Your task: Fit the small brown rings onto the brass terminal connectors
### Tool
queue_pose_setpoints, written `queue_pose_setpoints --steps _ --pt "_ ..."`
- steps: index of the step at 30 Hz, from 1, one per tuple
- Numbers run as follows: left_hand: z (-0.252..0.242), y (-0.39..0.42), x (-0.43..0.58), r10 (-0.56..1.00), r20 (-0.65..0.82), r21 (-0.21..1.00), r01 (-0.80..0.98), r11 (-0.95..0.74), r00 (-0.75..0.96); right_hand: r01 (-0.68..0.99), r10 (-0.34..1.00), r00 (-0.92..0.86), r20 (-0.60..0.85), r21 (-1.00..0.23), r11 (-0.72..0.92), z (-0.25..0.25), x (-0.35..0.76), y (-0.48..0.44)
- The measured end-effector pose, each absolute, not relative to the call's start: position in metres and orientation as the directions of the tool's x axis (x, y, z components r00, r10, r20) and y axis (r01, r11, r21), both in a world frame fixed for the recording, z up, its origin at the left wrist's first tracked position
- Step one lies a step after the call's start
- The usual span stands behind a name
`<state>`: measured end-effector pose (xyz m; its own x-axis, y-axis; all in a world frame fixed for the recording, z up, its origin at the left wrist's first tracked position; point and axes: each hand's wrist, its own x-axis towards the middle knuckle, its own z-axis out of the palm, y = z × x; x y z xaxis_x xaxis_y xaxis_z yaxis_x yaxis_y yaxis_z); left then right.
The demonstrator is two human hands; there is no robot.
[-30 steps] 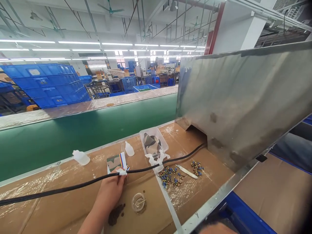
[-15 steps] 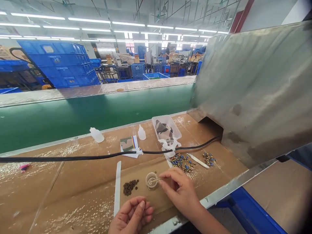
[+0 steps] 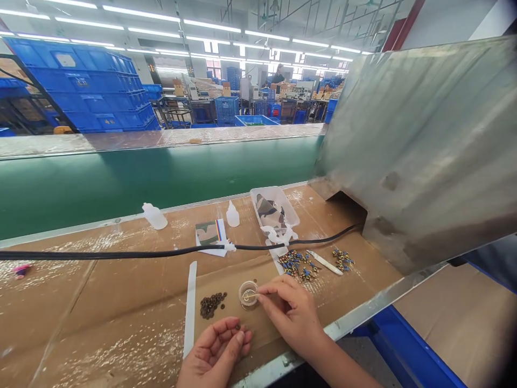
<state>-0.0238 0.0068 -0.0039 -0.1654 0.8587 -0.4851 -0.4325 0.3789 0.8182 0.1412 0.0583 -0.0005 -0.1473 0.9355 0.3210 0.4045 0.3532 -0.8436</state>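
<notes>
My right hand (image 3: 293,312) pinches a thin wooden stick (image 3: 252,295), whose tip reaches into a small clear round cup (image 3: 247,302). At the lower middle, my left hand (image 3: 220,347) holds a small dark brown ring (image 3: 238,326) between thumb and fingertips. A pile of similar dark rings (image 3: 212,305) lies to the left of the cup, on brown paper. Beyond my right hand are small blue, yellow and black pieces (image 3: 299,264) in a heap. Beside them lies a white pen-shaped tool (image 3: 325,262).
A black cable (image 3: 153,253) crosses the table behind the work spot. Farther back stand white squeeze bottles (image 3: 154,216), a camouflage-patterned card (image 3: 209,234) and a clear plastic tub (image 3: 293,210). A large metal housing (image 3: 424,151) rises at right. A green conveyor belt (image 3: 161,178) runs behind.
The view has shifted slightly, so the table things sit a little higher and farther left. The dark ring in my left fingertips now shows more plainly. The stick stays in the cup.
</notes>
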Motion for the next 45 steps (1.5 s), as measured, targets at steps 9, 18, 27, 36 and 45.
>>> queue_pose_setpoints --steps 9,18,27,36,45 --pt "-0.007 0.005 -0.024 0.876 -0.449 0.857 -0.366 0.364 -0.179 0.402 0.932 -0.177 0.315 -0.841 0.361 0.001 0.138 0.06" --pt "-0.003 0.005 -0.019 0.873 -0.44 0.867 -0.353 0.351 -0.212 0.391 0.922 -0.183 0.341 -0.835 0.387 -0.002 0.138 0.06" --pt "0.002 0.004 -0.011 0.859 -0.419 0.882 -0.358 0.307 -0.295 0.394 0.926 -0.197 0.321 -0.839 0.375 0.0 0.138 0.058" --pt "0.004 0.004 -0.014 0.858 -0.439 0.87 -0.363 0.333 -0.266 0.393 0.922 -0.21 0.325 -0.836 0.384 0.0 0.138 0.057" --pt "0.001 0.005 -0.017 0.857 -0.465 0.853 -0.37 0.367 -0.221 0.404 0.92 -0.202 0.336 -0.827 0.391 0.002 0.139 0.058"
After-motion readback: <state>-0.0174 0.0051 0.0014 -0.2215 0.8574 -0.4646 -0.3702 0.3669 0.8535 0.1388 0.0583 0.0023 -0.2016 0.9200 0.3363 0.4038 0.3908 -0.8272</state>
